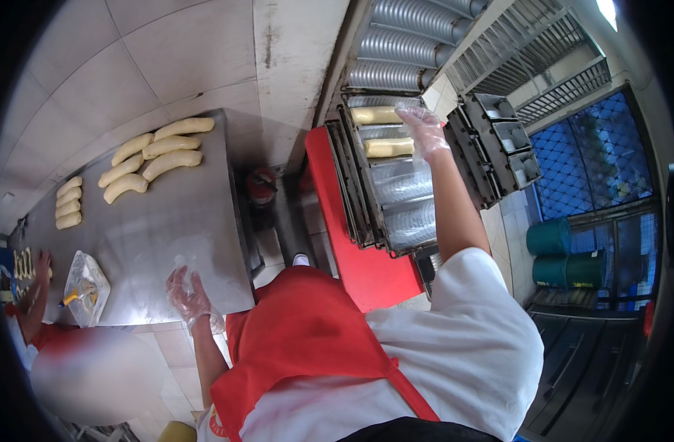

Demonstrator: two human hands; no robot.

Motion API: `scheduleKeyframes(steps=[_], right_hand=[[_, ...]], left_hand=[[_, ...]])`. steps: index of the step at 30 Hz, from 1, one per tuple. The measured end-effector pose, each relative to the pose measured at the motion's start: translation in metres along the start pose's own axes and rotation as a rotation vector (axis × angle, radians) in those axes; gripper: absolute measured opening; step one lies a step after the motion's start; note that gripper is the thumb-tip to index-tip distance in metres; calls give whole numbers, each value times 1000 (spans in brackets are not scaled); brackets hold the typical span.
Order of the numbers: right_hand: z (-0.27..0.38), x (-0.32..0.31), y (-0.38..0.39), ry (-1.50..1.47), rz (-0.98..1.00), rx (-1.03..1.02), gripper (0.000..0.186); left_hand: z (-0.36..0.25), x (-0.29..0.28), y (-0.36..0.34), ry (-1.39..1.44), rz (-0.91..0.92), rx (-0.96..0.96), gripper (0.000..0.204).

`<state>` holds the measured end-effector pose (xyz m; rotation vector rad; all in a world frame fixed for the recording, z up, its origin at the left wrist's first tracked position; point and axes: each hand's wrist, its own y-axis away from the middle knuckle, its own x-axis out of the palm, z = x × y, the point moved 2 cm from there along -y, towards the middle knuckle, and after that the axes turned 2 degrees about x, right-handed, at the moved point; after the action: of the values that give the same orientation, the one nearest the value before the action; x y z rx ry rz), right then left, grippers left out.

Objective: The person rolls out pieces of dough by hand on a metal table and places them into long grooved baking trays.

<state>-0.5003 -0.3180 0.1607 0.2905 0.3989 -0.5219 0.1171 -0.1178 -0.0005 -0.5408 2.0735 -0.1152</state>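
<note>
In the head view, 2 dough logs [388, 148] lay in the corrugated pan [403, 187], only partly filled, its lower troughs without dough; 6 long rolls [173, 163] and 4 short rolls [69, 207] lay outside, on the steel surface [167, 236]. The right hand [423, 129] covered the upper log's end, grip unclear; the left hand [187, 295] was open, empty.

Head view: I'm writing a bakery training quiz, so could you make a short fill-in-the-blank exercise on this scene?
1. The ribbed tray under the right hand shows ____ dough rolls.
2. On the metal table lie ____ large dough pieces, apart from the row of smaller ones.
3. The camera wearer's apron is ____.
4. In the picture, the white tub is on the ____ side of the left hand.

Missing words: two; six; red; left.
</note>
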Motion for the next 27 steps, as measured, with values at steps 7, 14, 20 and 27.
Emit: scheduleKeyframes(steps=[7,14,20,27], right_hand=[[15,55,148,-708,491,-162,27],[-92,209,271,-61,549,-266,29],[-125,293,364,529,548,-18,30],[-92,256,407,-195,744,306,27]], left_hand=[[-5,-12,-7,74,61,1,28],[44,-56,-14,97,115,140,27],[149,-103,3,96,147,46,28],[204,-135,33,96,184,-40,29]])
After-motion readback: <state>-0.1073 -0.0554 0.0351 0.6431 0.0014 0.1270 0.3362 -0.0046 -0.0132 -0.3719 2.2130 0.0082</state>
